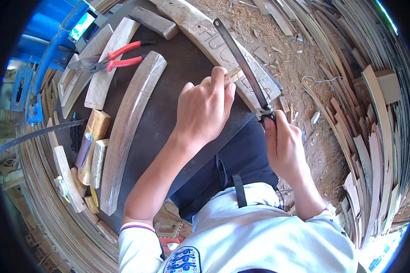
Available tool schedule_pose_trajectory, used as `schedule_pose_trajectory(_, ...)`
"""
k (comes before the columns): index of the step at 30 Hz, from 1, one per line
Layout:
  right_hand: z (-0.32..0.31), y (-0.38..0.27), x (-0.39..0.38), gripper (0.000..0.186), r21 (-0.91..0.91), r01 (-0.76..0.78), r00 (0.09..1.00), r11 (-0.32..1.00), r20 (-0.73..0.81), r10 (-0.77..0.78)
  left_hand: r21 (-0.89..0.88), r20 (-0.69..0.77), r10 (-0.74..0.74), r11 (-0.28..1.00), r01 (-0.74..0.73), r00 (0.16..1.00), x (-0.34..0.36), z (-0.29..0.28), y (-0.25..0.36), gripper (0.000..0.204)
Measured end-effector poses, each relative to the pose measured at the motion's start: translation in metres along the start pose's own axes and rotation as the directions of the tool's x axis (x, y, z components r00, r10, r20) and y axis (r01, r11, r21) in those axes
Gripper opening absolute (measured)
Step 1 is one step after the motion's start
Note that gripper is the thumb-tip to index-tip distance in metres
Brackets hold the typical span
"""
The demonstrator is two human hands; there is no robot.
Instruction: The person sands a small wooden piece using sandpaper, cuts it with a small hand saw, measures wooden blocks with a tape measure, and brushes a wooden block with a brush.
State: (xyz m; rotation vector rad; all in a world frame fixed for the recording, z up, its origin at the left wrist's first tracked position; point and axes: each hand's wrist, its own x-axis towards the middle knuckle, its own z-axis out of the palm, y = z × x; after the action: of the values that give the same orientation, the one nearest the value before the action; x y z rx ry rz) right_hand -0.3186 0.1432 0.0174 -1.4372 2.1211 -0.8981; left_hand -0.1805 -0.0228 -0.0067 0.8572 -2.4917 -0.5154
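The left hand's (204, 109) fingers grasp a wooden stick (233, 76); the right hand (284, 143) clenches a hacksaw (243, 63) just beyond them. Cutting seems unfinished, though any kerf is hidden.

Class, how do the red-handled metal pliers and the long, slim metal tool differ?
The red-handled metal pliers lie across pale wooden boards; the long, slim metal tool is held in the right hand. The pliers have two spread red handles; the slim tool has one dark grip. Both have metal parts.
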Motion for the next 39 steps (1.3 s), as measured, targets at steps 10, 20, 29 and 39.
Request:
schedule_pose_trajectory(10, 0.013, 0.010, 0.005, 0.015, -0.079, -0.042, 0.998, 0.996, 0.050, 0.046, -0.107, 0.019, -0.007, 0.994, 0.009, 1.000, 0.007, 0.016, -0.007, 0.022)
schedule_pose_trajectory(20, 0.015, 0.006, 0.006, 0.016, -0.115, -0.035, 0.999, 0.993, 0.036, 0.040, 0.015, 0.047, 0.058, 0.998, -0.059, 0.997, 0.008, 0.014, -0.015, 0.018)
schedule_pose_trajectory(29, 0.016, 0.007, 0.002, 0.018, -0.130, -0.014, 0.999, 0.991, 0.027, 0.018, 0.069, 0.081, 0.121, 0.990, -0.127, 0.989, 0.010, 0.010, -0.020, 0.021)
schedule_pose_trajectory(39, 0.018, 0.008, 0.001, 0.017, -0.150, 0.000, 1.000, 0.989, 0.025, 0.004, -0.067, 0.135, 0.059, 0.996, -0.050, 0.989, 0.015, 0.006, -0.020, 0.028)
